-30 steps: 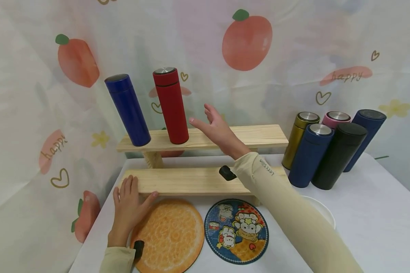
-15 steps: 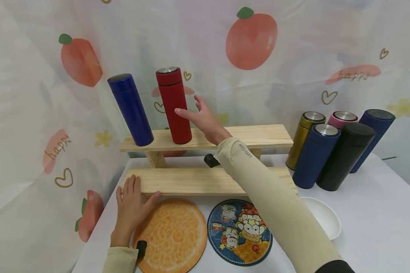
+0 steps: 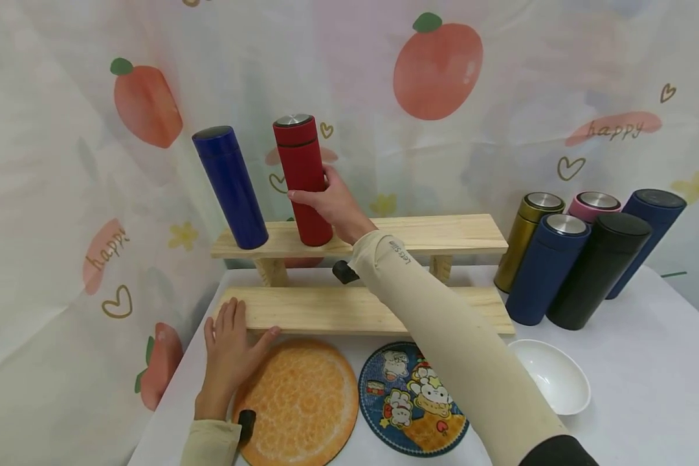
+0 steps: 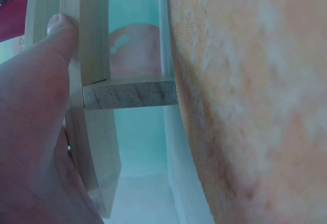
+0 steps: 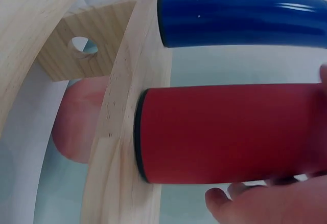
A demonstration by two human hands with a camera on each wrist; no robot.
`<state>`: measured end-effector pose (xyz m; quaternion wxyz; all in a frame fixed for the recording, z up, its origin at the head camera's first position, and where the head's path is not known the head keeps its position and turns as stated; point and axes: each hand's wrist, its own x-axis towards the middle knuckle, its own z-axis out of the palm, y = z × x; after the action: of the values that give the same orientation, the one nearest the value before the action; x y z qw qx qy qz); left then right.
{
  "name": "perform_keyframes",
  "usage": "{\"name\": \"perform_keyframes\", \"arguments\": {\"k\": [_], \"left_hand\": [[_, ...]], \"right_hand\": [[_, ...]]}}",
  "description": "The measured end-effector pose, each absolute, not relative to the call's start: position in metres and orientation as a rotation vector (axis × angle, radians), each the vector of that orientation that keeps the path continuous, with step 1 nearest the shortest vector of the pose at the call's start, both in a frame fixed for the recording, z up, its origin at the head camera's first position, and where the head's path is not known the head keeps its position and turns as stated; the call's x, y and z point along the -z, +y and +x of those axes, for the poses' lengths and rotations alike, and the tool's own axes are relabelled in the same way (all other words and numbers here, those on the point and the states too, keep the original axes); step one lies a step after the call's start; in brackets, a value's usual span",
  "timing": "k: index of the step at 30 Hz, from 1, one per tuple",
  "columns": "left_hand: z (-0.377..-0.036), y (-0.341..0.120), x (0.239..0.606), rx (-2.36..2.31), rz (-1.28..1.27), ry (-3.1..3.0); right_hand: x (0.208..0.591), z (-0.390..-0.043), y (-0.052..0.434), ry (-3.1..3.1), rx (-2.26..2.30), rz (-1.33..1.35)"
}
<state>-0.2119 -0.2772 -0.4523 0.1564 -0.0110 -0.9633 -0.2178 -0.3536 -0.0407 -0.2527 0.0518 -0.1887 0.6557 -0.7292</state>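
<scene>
Gripping red flask [image 3: 303, 181] now, fingers [image 3: 305, 197] closed.

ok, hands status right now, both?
Left hand: open, fingers flat on the lower wooden shelf, thumb at its front edge.
Right hand: gripping the red bottle on the upper shelf.

From my seat I see a pale curtain [image 3: 501, 149] hung as the back wall and wrapping round the left side, printed with orange fruit, small hearts, yellow flowers and the word "happy". In front of it stands a table under a white cloth [image 3: 635, 382]. The light is soft and even, with faint shadows on the cloth.
</scene>
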Motion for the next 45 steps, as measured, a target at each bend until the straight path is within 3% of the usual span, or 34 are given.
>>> {"name": "perform_keyframes", "arguments": {"k": [28, 45], "left_hand": [[-0.212, -0.277, 0.451, 0.618, -0.045, -2.765], [-0.211, -0.277, 0.452, 0.619, -0.032, -2.807]], "right_hand": [[0.236, -0.305, 0.027, 2.047, 2.158, -0.730], [0.252, -0.274, 0.091, 2.080, 2.237, -0.678]]}}
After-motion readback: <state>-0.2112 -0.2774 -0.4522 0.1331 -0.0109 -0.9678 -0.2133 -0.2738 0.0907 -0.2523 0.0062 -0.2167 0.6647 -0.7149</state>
